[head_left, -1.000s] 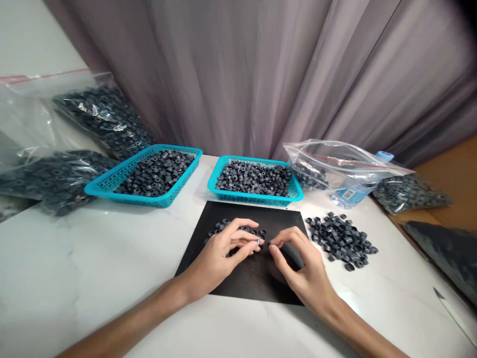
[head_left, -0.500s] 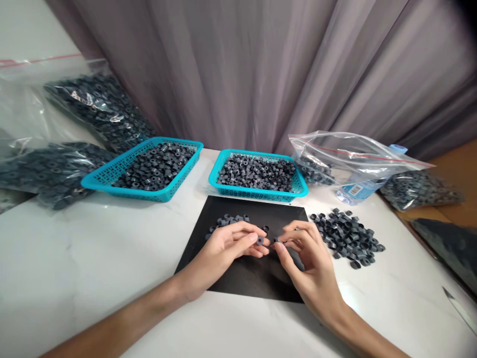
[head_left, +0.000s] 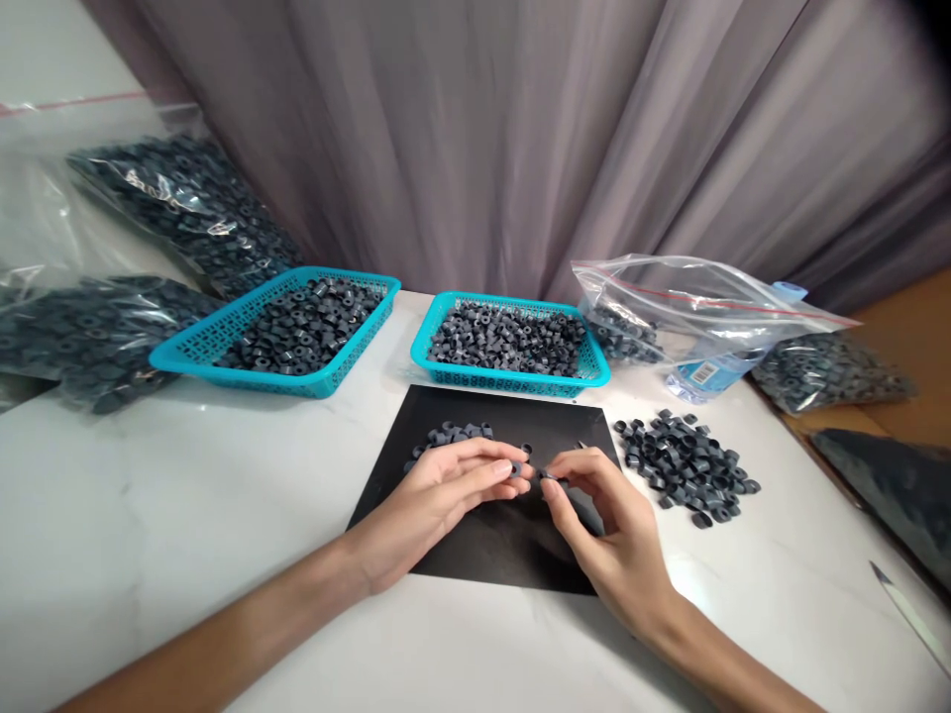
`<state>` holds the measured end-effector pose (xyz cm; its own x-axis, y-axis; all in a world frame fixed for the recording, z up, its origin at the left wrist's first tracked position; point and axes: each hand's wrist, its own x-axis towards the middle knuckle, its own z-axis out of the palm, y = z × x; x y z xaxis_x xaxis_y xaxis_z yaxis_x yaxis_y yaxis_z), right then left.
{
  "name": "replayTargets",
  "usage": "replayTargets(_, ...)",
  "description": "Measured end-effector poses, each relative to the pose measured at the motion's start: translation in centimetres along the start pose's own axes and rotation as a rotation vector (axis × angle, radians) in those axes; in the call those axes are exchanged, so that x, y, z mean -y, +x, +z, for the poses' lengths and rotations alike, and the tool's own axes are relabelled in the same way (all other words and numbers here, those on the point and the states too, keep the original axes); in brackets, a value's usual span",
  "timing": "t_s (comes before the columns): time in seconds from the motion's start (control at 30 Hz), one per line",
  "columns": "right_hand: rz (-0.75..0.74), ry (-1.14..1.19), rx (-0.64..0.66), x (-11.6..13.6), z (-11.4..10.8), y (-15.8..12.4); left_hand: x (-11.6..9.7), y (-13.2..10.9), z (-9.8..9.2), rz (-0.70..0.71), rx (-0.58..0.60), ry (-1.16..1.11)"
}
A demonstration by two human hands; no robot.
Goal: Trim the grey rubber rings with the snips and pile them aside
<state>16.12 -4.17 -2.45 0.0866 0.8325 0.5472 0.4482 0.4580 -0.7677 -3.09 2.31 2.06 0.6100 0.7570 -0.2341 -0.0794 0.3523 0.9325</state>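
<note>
Right grip [head_left: 615,525] nearer left grip [head_left: 435,495], pinching ring [head_left: 547,474].

My left hand [head_left: 438,500] and right hand [head_left: 620,520]: bare, fingers [head_left: 472,452] long and slender. My forearms [head_left: 238,634]: also bare as far as visible, slim, tapering toward the wrists [head_left: 361,564].

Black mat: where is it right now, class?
In the head view, the black mat lies centrally on the white table, below the left hand and right hand, before the right teal basket.
</note>
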Motion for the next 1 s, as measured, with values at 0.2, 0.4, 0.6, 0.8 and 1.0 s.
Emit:
replayTargets(0.2, -0.008, -0.001, -0.008, 0.12, 0.03, 0.14, 0.06, 0.22, -0.02, -0.012, -0.001, -0.024)
replayTargets(0.4, -0.011, 0.002, -0.003, 0.11, -0.02, 0.16, -0.13, 0.39, 0.04, 0.018, 0.009, 0.012)
replayTargets(0.6, 0.0, 0.02, -0.005, 0.12, 0.03, 0.21, 0.04, 0.47, -0.04, 0.035, 0.002, 0.074)
replayTargets(0.8, -0.004, 0.011, -0.006, 0.23, -0.02, 0.2, 0.07, 0.64, -0.07, 0.054, -0.012, 0.086)
replayTargets(1.0, -0.008, 0.002, 0.0, 0.03, 0.0, 0.05, 0.0, 0.49, 0.02, 0.102, -0.007, 0.143)
